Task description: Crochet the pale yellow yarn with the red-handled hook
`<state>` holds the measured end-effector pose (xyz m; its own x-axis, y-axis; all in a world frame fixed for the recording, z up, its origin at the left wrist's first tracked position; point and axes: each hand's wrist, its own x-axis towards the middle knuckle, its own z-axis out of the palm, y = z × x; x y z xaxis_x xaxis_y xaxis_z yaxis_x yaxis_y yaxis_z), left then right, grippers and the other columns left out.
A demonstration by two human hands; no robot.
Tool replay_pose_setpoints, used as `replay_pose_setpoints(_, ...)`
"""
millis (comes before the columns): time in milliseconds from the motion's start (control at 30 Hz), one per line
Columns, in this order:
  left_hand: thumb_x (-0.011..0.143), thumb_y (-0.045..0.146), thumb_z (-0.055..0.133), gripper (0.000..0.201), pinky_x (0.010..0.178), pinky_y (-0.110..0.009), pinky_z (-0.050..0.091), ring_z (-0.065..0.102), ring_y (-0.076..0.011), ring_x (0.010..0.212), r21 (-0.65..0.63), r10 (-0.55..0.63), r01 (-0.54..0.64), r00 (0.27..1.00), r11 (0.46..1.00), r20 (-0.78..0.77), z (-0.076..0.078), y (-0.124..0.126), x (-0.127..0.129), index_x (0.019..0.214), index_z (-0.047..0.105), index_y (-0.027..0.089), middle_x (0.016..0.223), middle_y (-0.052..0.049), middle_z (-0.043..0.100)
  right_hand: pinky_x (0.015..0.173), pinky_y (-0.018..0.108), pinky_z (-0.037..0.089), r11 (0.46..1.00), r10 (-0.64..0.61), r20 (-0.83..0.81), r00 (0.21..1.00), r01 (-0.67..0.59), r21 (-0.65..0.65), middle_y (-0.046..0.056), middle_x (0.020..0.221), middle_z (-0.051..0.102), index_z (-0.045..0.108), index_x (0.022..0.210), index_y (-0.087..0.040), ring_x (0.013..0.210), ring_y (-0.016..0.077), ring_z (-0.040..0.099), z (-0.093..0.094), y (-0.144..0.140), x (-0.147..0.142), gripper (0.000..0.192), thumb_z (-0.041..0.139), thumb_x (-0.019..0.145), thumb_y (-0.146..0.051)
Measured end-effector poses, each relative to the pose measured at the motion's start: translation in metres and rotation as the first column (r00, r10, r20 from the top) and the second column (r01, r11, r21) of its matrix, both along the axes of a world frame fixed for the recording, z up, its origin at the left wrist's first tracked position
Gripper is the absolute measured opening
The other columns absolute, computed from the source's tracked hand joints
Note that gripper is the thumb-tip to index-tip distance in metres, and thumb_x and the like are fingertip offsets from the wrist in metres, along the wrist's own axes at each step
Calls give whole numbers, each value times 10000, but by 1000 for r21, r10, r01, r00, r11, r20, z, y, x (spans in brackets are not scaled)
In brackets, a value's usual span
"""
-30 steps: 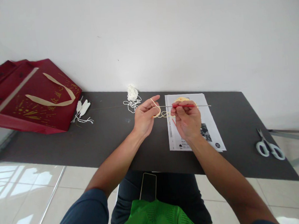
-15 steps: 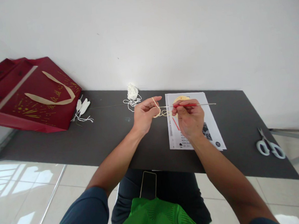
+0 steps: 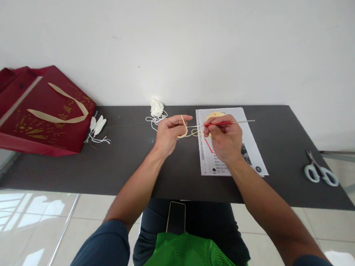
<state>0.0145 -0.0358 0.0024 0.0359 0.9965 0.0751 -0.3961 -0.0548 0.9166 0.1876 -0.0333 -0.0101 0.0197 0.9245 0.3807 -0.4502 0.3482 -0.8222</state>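
Cream yarn (image 3: 183,126) loops around the outstretched index finger of my left hand (image 3: 169,134), whose thumb pinches the strand. My right hand (image 3: 226,135) grips a crochet hook (image 3: 226,123) by its red handle, pen-like, over the printed sheets. One thin metal end of the hook reaches left to the yarn at my left fingers; the other end sticks out to the right. A pale yellow piece (image 3: 214,115) lies on the paper behind my right hand, partly hidden by it. Slack strands of yarn trail between the hands.
Printed sheets (image 3: 252,151) with a red stick-like item (image 3: 208,145) lie on the dark table (image 3: 131,169). White yarn (image 3: 156,108) is heaped at the back. White tasselled pieces (image 3: 97,126) lie by a red bag (image 3: 56,118). Scissors (image 3: 320,171) sit at right; a phone (image 3: 176,218) rests on my lap.
My left hand has shifted slightly left, and the yarn loop by its thumb hangs differently. My right hand keeps its grip on the hook and is nearly still.
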Motion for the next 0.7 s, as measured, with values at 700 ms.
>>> replay_pose_setpoints(700,598,167,769,167,538,-273,353,533,-121,532,-142,-253,265,962,954,98,1,4,-11,759,793,128,582,-42,649,503,175,513,942,166,-164,972,-205,-265,-30,788,755,681,803,-236,573,63,627,8,0,4,228,895,734,-277)
